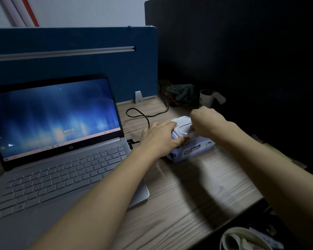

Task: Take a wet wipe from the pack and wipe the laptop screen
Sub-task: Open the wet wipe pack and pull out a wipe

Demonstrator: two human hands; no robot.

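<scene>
A pale purple wet wipe pack (192,150) with a white plastic lid (182,126) lies on the wooden desk, to the right of the laptop. My left hand (160,137) presses down on the pack's left side and holds it. My right hand (205,122) is curled at the lid's right edge, fingers closed on the lid; no wipe shows. The silver laptop (61,170) stands open at the left, its screen (52,116) lit with a blue desktop.
A black cable (143,114) loops from the laptop's right side toward the back. A dark cloth (183,92) and a white cup (207,98) sit at the back right. A blue partition (70,69) stands behind the laptop. A bag (242,239) lies below the desk edge.
</scene>
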